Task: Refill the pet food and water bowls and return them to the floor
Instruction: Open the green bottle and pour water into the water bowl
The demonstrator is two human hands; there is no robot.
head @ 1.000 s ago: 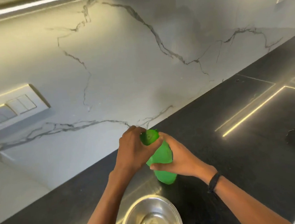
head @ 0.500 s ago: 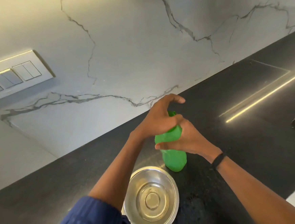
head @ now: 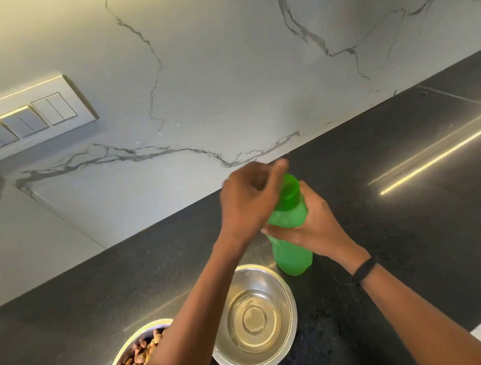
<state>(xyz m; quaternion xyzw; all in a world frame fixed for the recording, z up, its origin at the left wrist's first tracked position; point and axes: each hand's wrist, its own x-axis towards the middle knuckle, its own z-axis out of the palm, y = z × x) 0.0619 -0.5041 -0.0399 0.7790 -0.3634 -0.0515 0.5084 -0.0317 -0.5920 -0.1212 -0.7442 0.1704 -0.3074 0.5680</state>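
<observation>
Right hand (head: 315, 228) grip clamps green bottle (head: 291, 236) | left hand (head: 249, 199) on cap (head: 290, 191) | black counter (head: 409, 226)

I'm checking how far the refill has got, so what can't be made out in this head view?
- Left hand: motion-blurred; its grip on the cap is unclear.
- Bottle: tinted, and partly covered by the right hand, so its water level is hidden.
- Food bowl: cut off by the bottom edge and covered by the left forearm.
- Steel bowl: water, if any, unclear through glare.

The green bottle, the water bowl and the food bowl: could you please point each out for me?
green bottle (head: 292, 257): head view, lower body.
water bowl (head: 282, 287): head view, upper right inner wall.
food bowl (head: 147, 329): head view, far rim.
</observation>
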